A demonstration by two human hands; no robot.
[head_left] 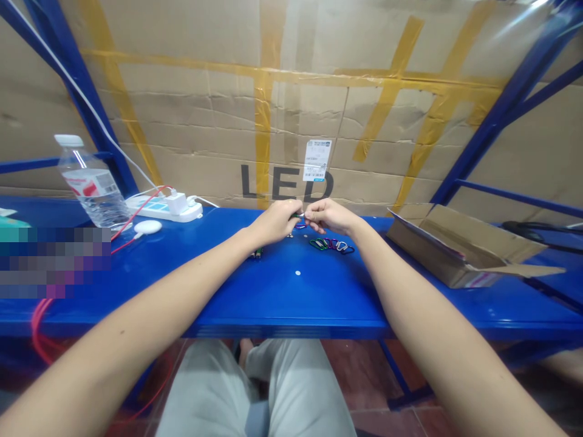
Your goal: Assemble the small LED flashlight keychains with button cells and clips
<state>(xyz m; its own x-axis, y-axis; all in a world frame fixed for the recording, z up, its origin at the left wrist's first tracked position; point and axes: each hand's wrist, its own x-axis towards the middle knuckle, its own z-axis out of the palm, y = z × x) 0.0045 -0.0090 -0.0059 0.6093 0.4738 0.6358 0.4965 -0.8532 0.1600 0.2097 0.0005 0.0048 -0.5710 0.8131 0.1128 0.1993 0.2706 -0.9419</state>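
Note:
My left hand (279,221) and my right hand (333,217) meet above the far middle of the blue table, fingers pinched. Between the fingertips shows a small dark green piece (296,215) at my left hand, with a small silvery piece (302,215) at my right fingers. Their exact kind is too small to tell. Just below lies a purple-red carabiner (300,227), partly hidden. To the right, under my right wrist, several carabiners (331,245) in green, purple, silver and black lie in a row. Small dark and metallic pieces (256,254) lie below my left hand, partly covered by it.
An open cardboard box (455,243) stands at the right. At the left are a water bottle (93,188), a white power strip (159,208), a round white charger (148,227) and red cables. A large cardboard sheet (204,121) backs the blue table (291,303).

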